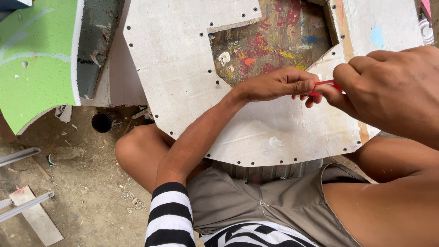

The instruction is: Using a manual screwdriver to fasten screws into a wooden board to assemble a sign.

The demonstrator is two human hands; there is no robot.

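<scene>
A thin red stick-like tool (325, 84) is pinched between both hands above a white cut-out board (183, 73). My left hand (279, 84) grips its left end with thumb and fingers. My right hand (388, 87) holds its right end, close to the camera. The board has dark screw heads along its edges and a large angular opening showing a paint-splattered surface (270, 41). The board rests over my lap as I sit with knees apart.
A green and white foam piece (36, 59) lies at the left beside a dark grey slab (96, 41). A dark pipe end (101, 122) sits under the board. Metal rails (23, 203) and wood scraps lie on the dusty floor.
</scene>
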